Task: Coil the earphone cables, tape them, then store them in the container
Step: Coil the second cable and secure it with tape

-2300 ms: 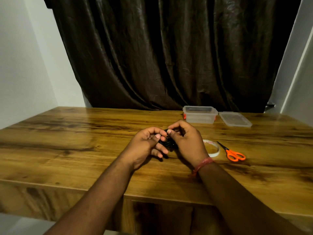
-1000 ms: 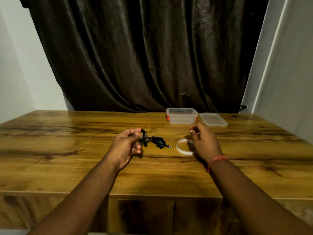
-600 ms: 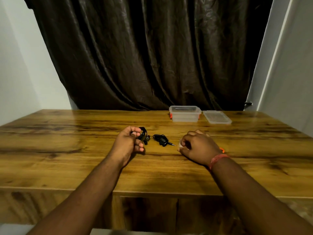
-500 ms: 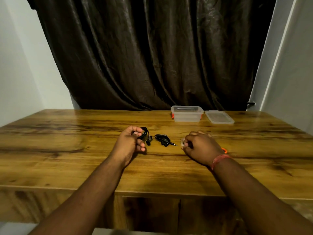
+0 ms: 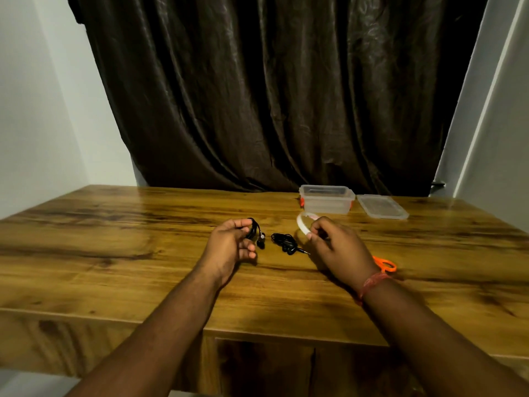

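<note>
My left hand (image 5: 230, 249) grips a coiled black earphone cable (image 5: 255, 232), its earbuds hanging beside my fingers. A second black earphone bundle (image 5: 284, 242) lies on the wooden table (image 5: 114, 253) between my hands, its jack pointing right. My right hand (image 5: 339, 250) pinches a white tape roll (image 5: 303, 224) and holds it lifted just above the table. The clear plastic container (image 5: 326, 199) stands open at the back, behind the tape roll.
The container's clear lid (image 5: 382, 206) lies flat to its right. Orange-handled scissors (image 5: 385, 264) lie behind my right wrist, mostly hidden. A dark curtain hangs behind the table. The table's front edge runs under my forearms.
My hands parted; the left kept one coiled cable and a second bundle lies on the table. My right hand reached the tape roll, closed on it and lifted it off the table.
</note>
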The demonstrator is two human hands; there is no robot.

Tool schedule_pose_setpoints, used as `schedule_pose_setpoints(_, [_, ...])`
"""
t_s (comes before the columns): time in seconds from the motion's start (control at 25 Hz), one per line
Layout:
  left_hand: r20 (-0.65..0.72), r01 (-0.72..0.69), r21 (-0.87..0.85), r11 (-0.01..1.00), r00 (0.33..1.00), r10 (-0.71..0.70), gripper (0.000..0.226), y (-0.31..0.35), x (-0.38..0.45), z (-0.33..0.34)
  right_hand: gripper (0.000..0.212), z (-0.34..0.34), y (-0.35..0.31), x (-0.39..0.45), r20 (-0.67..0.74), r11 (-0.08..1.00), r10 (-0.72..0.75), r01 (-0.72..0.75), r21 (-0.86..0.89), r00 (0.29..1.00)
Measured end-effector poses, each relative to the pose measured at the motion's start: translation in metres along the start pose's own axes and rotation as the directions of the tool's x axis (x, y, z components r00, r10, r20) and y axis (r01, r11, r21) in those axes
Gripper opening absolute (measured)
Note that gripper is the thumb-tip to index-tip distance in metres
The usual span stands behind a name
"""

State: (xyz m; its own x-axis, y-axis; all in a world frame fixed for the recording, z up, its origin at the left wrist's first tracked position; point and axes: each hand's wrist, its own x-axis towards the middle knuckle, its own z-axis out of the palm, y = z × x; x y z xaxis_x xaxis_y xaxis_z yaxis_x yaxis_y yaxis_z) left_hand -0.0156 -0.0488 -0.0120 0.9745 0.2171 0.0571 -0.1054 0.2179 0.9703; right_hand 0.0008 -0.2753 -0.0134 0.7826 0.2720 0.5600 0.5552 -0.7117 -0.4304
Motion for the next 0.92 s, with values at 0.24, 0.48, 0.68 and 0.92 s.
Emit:
schedule_pose_setpoints(0.24, [0.084, -0.218, 0.312, 0.925, 0.976, 0.202, 0.016, -0.015, 0.000, 0.003, 0.009, 0.041, -0.034, 0.021, 0.057, 0.965, -0.063, 0.046, 0.256, 0.996])
schedule_pose_setpoints(0.48, [0.165, -0.410, 0.546, 0.731, 0.908, 0.386, 0.014, -0.016, 0.004, 0.002, 0.010, 0.041, -0.025, 0.016, 0.083, 0.965, -0.072, 0.048, 0.258, 0.994])
schedule_pose_setpoints(0.68, [0.196, -0.509, 0.681, 0.527, 0.820, 0.538, 0.008, -0.018, 0.004, 0.005, 0.004, 0.042, -0.027, 0.015, 0.000, 0.978, -0.098, 0.097, 0.186, 0.995])
schedule_pose_setpoints(0.92, [0.230, -0.516, 0.758, 0.399, 0.784, 0.576, 0.010, -0.018, -0.001, 0.010, 0.004, 0.039, -0.030, 0.012, -0.058, 0.985, -0.170, 0.170, -0.005, 0.984])
